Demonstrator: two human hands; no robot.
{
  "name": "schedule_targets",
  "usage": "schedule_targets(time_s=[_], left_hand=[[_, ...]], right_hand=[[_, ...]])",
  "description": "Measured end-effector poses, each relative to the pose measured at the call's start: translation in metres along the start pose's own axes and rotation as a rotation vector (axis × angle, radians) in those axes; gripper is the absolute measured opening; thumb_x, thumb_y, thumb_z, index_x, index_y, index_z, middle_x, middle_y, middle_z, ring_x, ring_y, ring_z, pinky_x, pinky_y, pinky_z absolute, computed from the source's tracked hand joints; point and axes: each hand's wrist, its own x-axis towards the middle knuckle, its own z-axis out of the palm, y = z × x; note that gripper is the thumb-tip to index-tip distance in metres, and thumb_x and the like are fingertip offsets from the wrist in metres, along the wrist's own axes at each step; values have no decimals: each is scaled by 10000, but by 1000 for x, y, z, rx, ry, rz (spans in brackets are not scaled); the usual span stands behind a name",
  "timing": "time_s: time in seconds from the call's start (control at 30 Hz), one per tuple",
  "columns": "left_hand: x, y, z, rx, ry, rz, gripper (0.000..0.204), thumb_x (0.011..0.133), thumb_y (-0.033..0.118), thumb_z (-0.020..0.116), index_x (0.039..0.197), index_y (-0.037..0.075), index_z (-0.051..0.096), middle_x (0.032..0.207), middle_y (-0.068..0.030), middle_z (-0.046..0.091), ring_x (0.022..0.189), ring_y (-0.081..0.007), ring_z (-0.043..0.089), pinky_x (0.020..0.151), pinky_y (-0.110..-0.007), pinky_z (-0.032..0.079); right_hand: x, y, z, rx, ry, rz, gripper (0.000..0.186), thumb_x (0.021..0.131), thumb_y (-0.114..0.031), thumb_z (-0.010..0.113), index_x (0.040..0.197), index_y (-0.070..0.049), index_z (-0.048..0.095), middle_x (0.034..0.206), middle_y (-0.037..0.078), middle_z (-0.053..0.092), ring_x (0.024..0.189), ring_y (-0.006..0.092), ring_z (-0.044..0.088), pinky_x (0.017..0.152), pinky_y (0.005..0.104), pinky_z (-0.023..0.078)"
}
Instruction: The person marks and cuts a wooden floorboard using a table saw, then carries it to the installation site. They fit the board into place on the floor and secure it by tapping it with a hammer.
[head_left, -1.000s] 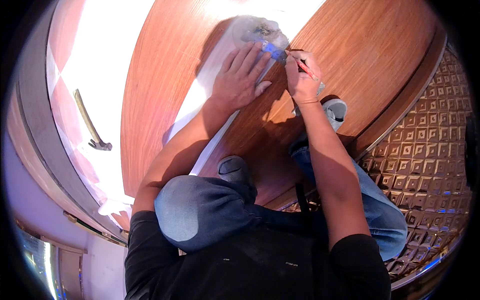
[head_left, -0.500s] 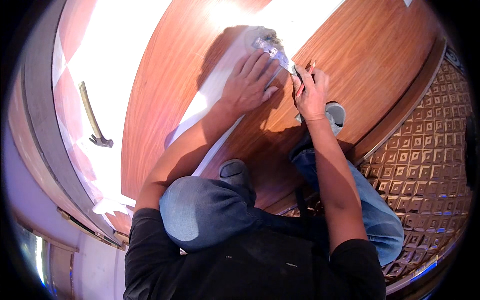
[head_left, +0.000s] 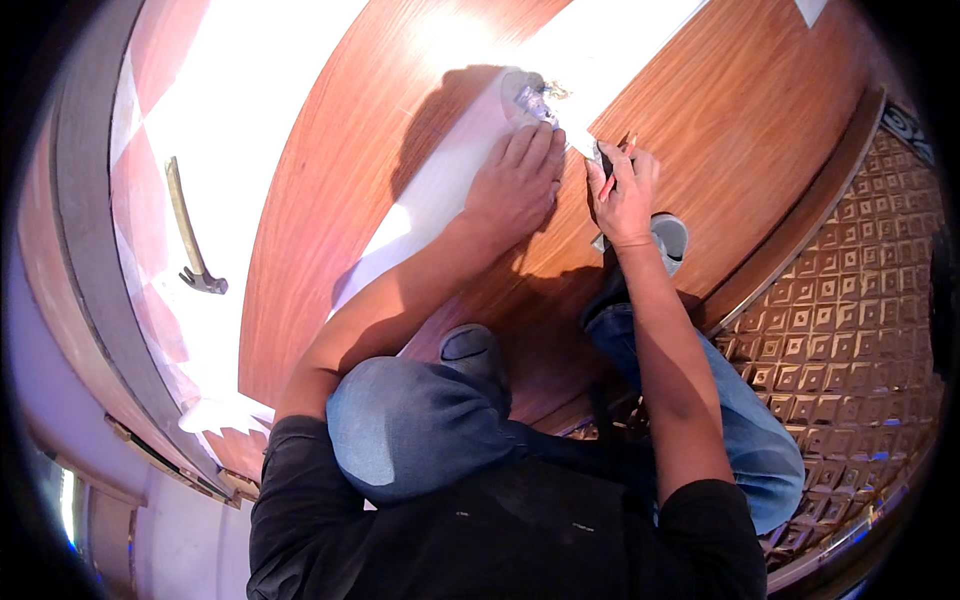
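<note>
Red and slim, the pencil [head_left: 608, 188] slants in the right hand [head_left: 623, 205], which pinches it over the brown wood [head_left: 740, 130], just beside the white strip [head_left: 440, 172]. The left hand [head_left: 512, 188] lies palm down on the strip, apart from the right; whether it grips anything, I cannot tell. A second ago the pencil leaned the other way, one end at the strip's edge.

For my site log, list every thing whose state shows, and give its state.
Left hand: back up, grip hidden.
Right hand: closed on the red pencil.
Red pencil: held, slanted.
Hammer: lying down, out of both hands.
Wood-grain panels: pale strip between them.
</note>
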Motion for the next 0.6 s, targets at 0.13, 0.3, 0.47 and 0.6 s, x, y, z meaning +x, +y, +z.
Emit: schedule_targets(time_s=[0.13,0.3,0.47,0.6], left_hand=[[-4,-2,4,-43,2,-16,669,890,279,699,1466,-9,519,1437,-174,529,1338,-323,498,1147,-455,404],[-7,-3,6,-87,28,-19,675,889,270,708,1472,-9,516,1447,-165,524,1350,-325,485,1148,-467,403],[-9,-2,8,-96,44,-26,672,896,269,700,1480,-5,511,1454,-163,519,1353,-328,479,1144,-475,409],[-10,-4,10,-96,53,-19,668,904,274,690,1487,3,508,1462,-161,516,1351,-326,480,1145,-477,411]], right_hand=[[0,-1,-1,22,4,4,328,896,-170,799,1203,-97,710,1037,164,609,986,363,560,891,453,470],[2,1,-3,47,-9,23,297,888,-166,806,1171,-103,739,1035,164,594,991,366,554,886,457,482],[2,1,-4,46,-8,20,291,890,-158,804,1167,-95,745,1037,160,591,996,362,551,890,451,484],[2,0,-3,43,-2,26,287,889,-157,804,1163,-90,747,1034,158,590,996,360,550,891,447,483]])
